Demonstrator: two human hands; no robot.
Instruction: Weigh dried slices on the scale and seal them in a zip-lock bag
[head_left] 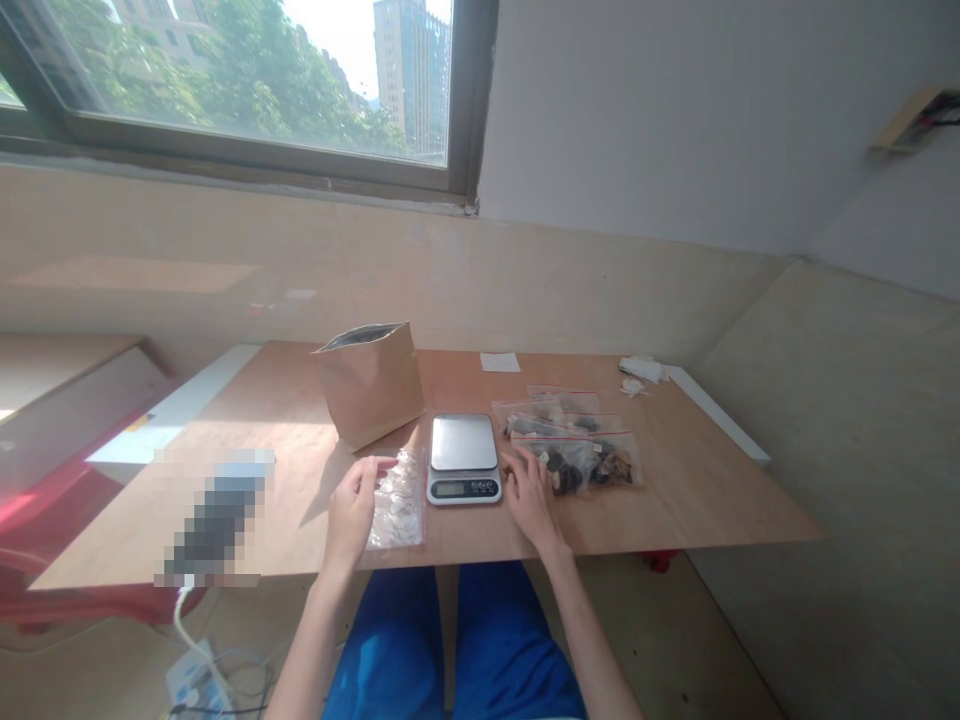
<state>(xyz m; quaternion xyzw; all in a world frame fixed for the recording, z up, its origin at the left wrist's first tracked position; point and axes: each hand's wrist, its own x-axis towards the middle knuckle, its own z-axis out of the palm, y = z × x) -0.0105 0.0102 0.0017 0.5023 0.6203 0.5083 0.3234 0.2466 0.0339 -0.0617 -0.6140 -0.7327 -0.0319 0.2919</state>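
A kitchen scale (464, 445) with a steel plate and a dark display strip stands between my hands. My left hand (354, 508) rests at the left edge of a pile of clear plastic bags (400, 510), its fingers stretched out over them. On the other side, my right hand (531, 498) lies with fingers apart between the scale and several clear zip bags (574, 470). These have red seal lines and hold dark, dried-looking pieces I cannot identify. Behind my left hand a brown paper bag (371, 385) stands upright with its top open.
The wooden tabletop (675, 520) reaches the tiled wall. A white paper (500, 362) lies at the back, with crumpled white scraps (640, 372) at the back right. A blurred-out device at the left has a white cable (180, 615) hanging over the front edge.
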